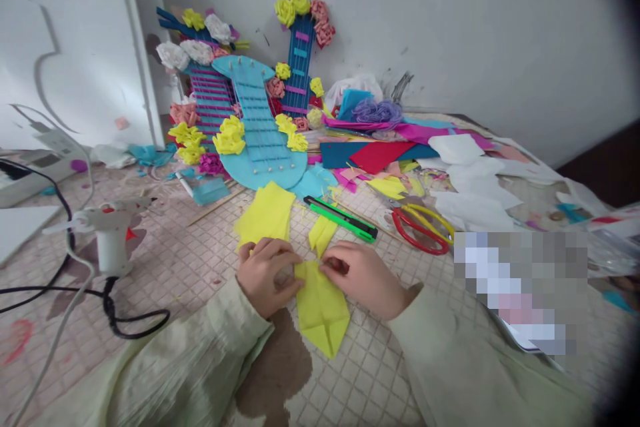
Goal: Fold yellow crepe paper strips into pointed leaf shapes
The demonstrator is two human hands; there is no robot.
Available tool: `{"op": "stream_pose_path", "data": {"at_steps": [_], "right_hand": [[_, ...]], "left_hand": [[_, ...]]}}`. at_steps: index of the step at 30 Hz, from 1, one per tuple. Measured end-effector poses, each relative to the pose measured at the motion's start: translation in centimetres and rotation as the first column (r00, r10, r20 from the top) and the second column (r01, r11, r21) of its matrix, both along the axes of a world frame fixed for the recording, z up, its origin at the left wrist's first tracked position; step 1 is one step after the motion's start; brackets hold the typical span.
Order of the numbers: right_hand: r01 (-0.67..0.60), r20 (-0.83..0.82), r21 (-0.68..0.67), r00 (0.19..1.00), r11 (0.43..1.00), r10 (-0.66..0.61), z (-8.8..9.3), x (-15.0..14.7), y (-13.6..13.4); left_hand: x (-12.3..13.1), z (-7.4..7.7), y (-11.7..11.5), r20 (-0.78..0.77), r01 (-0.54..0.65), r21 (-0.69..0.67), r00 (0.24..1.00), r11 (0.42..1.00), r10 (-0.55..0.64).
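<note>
A folded piece of yellow paper (323, 310) with a pointed lower end lies in the middle, close to me. My left hand (267, 275) pinches its upper left edge between thumb and fingers. On the upper right edge, my right hand (367, 278) is closed with its fingertips on the paper. Just beyond the left hand is a stack of yellow sheets (267, 213). Narrow yellow strips (323, 233) lie between the hands and a green cutter knife (343, 218).
A white glue gun (113, 237) with black cable stands at left. Red and yellow scissors (423, 230) lie right of the knife. Flower-decorated blue instrument shapes (263, 127) lean at the back. Coloured sheets (380, 155) and white scraps (475, 180) are piled at the back right.
</note>
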State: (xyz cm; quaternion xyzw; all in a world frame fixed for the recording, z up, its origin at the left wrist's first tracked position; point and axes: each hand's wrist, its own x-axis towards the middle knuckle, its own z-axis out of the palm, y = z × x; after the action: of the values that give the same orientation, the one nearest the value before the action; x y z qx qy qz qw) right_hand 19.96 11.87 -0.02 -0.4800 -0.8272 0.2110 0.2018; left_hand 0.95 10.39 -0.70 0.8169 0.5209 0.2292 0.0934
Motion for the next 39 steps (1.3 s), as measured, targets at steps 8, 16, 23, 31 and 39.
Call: {"op": "stream_pose_path", "data": {"at_steps": [8,16,23,31,39], "right_hand": [[-0.013,-0.065,-0.025,0.998,1.0,0.011,0.1,0.1,0.0],[-0.039,-0.147,-0.077,0.989,0.996,0.027,0.5,0.1,0.0],[-0.105,-0.31,-0.32,0.951,0.942,0.0,0.8,0.5,0.0],[-0.15,-0.512,-0.477,0.848,0.866,-0.135,1.0,0.2,0.0],[-0.154,-0.574,-0.489,0.798,0.859,-0.184,1.1,-0.2,-0.4]], "left_hand": [[0.1,-0.1,0.4,0.239,0.079,-0.153,0.97,0.985,-0.04],[0.4,-0.3,0.6,0.486,0.178,-0.237,0.873,0.955,-0.043],[0.3,0.1,0.7,0.644,0.186,-0.263,0.765,0.947,0.029],[1.7,1.2,-0.4,0.747,0.367,-0.575,0.6,0.732,0.286],[2.2,1.2,-0.7,0.587,0.198,-0.677,0.726,0.709,0.359]]}}
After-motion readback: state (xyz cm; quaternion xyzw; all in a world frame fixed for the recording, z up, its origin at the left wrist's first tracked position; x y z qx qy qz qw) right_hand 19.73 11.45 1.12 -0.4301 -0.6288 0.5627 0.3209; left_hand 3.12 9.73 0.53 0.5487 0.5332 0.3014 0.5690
